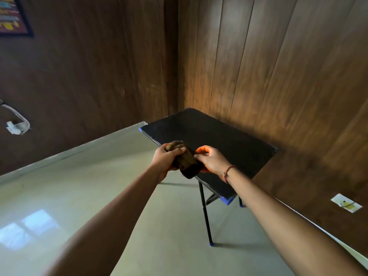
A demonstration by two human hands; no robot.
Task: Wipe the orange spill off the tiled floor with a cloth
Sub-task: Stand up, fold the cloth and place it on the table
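Cloth (184,163) bunched, soft, light; left hand (166,159) fingers wrapped round it, right hand (212,160) pinching its edge above counter (229,136); grip anywhere.

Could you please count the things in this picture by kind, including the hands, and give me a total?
Hands: 2, left hand and right hand
Cloths: 1, dark cloth gripped by both hands
Tables: 1, black folding table
Framed pictures: 1, framed picture on the wall
Wall socket plates: 1, socket plate
Wrist threads: 1, thread on the right wrist
Total: 7
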